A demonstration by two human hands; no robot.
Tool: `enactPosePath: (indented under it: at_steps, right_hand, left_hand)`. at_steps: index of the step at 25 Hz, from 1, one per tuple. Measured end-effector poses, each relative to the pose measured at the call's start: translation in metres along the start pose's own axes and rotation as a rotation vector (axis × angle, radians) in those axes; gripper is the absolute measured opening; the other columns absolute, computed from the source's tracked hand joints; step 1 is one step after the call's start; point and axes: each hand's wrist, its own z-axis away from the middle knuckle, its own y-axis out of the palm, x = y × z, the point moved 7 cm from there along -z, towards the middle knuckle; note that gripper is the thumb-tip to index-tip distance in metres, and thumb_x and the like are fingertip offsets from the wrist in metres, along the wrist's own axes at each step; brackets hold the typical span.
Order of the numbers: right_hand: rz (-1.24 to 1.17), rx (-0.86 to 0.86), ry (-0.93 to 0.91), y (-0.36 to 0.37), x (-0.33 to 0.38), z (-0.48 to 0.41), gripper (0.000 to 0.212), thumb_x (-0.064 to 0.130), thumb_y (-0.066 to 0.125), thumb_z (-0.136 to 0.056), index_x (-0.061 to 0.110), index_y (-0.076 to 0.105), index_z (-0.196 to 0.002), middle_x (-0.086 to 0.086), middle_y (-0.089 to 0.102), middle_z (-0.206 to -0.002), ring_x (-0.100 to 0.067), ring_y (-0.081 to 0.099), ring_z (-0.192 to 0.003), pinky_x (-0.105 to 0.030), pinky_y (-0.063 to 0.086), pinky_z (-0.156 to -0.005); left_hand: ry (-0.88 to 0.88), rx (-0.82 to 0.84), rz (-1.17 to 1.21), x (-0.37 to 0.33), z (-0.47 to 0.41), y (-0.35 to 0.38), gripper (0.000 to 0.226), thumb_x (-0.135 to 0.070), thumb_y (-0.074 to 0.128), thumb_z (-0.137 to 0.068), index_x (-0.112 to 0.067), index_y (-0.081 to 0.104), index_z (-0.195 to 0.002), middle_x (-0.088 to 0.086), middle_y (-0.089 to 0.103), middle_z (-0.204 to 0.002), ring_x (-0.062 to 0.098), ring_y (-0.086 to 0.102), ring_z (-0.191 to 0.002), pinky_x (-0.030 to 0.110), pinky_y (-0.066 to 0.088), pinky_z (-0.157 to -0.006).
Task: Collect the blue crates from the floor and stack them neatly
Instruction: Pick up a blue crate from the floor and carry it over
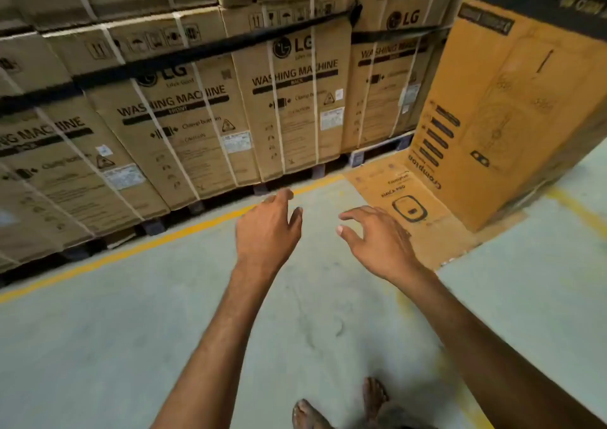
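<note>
While the fingers (297, 213) of both hands are spread and loosely curled around nothing, the left hand (267, 231) and the right hand (377, 241) hang out in front of the body, near each other but apart, palms turned down and inward. That reads as a reach or a balancing gesture with empty hands, not a grip; I judge the person is between crates or looking for one. Below the forearms are bare feet (341, 405) on a pale concrete floor (115, 346), which a yellow line (131, 248) crosses on a slant. Beyond the line stands a row of strapped washing machine boxes (289, 106) raised on dark blocks, more stacked above them. To the right, a flattened orange carton (410, 208) lies on the floor beside a tall orange box (512, 116). No blue crate appears anywhere in view, so its place, which way it points and how its long side runs cannot be told.
</note>
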Motion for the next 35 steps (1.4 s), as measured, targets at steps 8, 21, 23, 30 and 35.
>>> enactPosePath:
  at_steps: [8, 21, 23, 30, 35]
  right_hand:
    - [-0.037, 0.036, 0.354, -0.020, -0.122, 0.166, 0.025, 0.038, 0.066, -0.092, 0.028, 0.069, -0.115, 0.012, 0.072, -0.113, -0.009, 0.066, -0.104, -0.025, 0.049, -0.086]
    - [-0.458, -0.603, 1.189, -0.178, -0.326, 0.622, 0.017, 0.025, 0.070, -0.091, 0.019, 0.076, -0.106, 0.007, 0.073, -0.095, -0.008, 0.065, -0.090, -0.015, 0.043, -0.073]
    - [-0.563, -0.769, 1.298, -0.182, -0.340, 0.687, 0.009, 0.016, 0.071, -0.090, 0.015, 0.077, -0.097, 0.004, 0.072, -0.089, -0.016, 0.069, -0.091, -0.025, 0.050, -0.083]
    - [-0.636, -1.027, 1.602, -0.175, -0.377, 0.826, 0.017, 0.012, 0.070, -0.087, 0.023, 0.069, -0.074, 0.011, 0.075, -0.091, -0.007, 0.069, -0.091, -0.024, 0.050, -0.087]
    - [-0.519, -1.096, 1.767, -0.204, -0.420, 0.879, 0.006, 0.020, 0.072, -0.089, 0.023, 0.076, -0.093, 0.011, 0.076, -0.093, -0.007, 0.069, -0.091, -0.023, 0.051, -0.085]
  left_hand:
    - [0.201, 0.321, 0.079, -0.142, 0.101, 0.072, 0.031, -0.049, 0.046, -0.098, -0.029, 0.066, -0.110, -0.011, 0.075, -0.100, 0.022, 0.070, -0.093, 0.030, 0.049, -0.072]
    - [0.158, 1.242, 0.977, -0.522, 0.408, 0.137, 0.021, -0.018, 0.050, -0.104, -0.012, 0.069, -0.109, 0.004, 0.078, -0.095, 0.015, 0.072, -0.075, 0.027, 0.047, -0.065]
    - [0.285, 1.345, 0.916, -0.569, 0.448, 0.140, 0.019, -0.018, 0.052, -0.103, -0.015, 0.069, -0.112, 0.002, 0.078, -0.096, 0.016, 0.073, -0.078, 0.026, 0.049, -0.066]
    - [0.473, 1.628, 0.717, -0.691, 0.547, 0.203, 0.020, -0.015, 0.055, -0.102, -0.006, 0.070, -0.111, 0.007, 0.077, -0.100, 0.018, 0.073, -0.082, 0.017, 0.047, -0.061]
    - [0.654, 1.814, 0.665, -0.791, 0.608, 0.238, 0.023, -0.001, 0.052, -0.102, 0.010, 0.064, -0.118, 0.022, 0.070, -0.108, -0.007, 0.067, -0.062, 0.005, 0.046, -0.055]
